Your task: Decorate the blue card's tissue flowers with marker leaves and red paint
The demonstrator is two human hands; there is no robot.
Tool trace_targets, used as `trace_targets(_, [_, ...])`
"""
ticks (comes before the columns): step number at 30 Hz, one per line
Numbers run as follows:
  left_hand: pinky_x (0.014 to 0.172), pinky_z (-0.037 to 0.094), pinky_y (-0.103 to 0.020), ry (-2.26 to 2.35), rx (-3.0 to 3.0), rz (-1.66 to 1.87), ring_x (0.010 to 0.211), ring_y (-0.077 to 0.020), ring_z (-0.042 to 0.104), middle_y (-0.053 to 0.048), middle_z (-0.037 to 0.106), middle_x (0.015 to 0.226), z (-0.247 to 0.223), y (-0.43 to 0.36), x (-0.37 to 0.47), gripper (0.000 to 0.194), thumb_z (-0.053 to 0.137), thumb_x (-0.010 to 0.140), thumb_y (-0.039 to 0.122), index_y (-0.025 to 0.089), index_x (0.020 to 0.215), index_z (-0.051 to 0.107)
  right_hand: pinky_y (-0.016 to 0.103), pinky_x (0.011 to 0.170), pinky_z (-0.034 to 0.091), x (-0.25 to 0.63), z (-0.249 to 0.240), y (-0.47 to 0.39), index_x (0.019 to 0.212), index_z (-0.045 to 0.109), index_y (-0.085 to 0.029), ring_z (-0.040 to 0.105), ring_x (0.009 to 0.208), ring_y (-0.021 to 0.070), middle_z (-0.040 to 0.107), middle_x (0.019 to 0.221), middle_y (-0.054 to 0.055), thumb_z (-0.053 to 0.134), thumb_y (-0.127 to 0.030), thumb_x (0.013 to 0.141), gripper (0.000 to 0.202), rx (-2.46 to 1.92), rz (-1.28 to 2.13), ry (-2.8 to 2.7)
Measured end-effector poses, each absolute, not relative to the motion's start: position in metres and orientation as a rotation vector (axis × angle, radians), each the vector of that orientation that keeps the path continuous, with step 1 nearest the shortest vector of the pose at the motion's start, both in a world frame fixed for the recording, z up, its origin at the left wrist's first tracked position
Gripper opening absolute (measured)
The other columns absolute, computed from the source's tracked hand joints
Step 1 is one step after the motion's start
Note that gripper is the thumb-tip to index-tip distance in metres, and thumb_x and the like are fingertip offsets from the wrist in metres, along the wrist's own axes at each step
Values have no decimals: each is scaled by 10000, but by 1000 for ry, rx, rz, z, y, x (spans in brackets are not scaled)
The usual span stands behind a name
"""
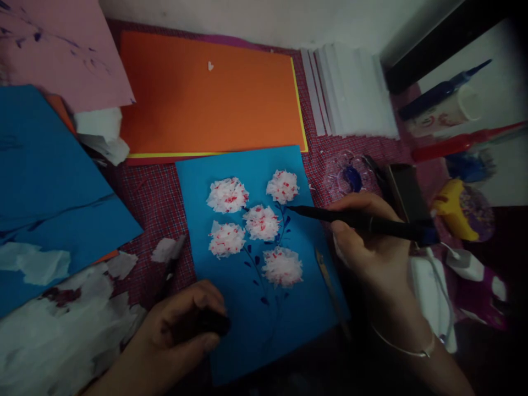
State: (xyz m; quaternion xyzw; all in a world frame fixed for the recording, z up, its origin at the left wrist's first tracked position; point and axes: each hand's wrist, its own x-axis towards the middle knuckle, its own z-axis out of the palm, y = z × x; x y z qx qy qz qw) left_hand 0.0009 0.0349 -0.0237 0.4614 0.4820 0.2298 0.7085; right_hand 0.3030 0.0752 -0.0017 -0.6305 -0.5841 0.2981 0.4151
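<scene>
In my right hand (371, 247) is a black marker (367, 221), its tip near a drawn stem just below the upper right paper flower (282, 186). My left hand (175, 324) has its fingers curled round a small black cap (212, 321) over the lower left of the blue sheet (239, 352). Several crumpled white flowers with red flecks, one of them a middle flower (262, 222), are on that sheet. Dark blue stems and leaves (256, 272) run between and below them. A thin brush-like stick (325, 275) lies along the sheet's right side.
Orange sheets (214, 99) lie behind, beside a stack of white paper (350, 93). A clear flower-shaped palette (338, 176) holds blue paint. At right are a paper cup (447, 110), a yellow container (454, 209) and a white adapter (431, 297). Torn tissue (74, 324) lies at left.
</scene>
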Motion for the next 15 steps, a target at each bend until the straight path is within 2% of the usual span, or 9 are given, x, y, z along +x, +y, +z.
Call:
trace_targets(6, [665,540,-156,1055,1052,514,745,-131,662,0,683,813,-22,36,1,141,732,724,152,254,821,723,229,612,440,304,-1,77,940,647,-246,573,705,84,617,820,-42,625,-130,813,174,-1596,727,-1510])
trace_targets(11, [673,541,-167,1058,1059,488,762,-143,659,-14,677,824,-24,34,-1,100,752,740,199,241,824,717,204,490,342,301,1,78,921,640,-231,468,572,51,571,744,-58,618,-125,820,148,-1610,765,-1514])
trace_targets(15, [658,537,-174,1045,1039,484,741,-142,648,-14,671,822,-27,33,-2,84,744,753,220,238,828,710,223,485,346,299,1,77,929,643,-233,456,558,61,581,769,-48,619,-141,822,143,-1619,762,-1446])
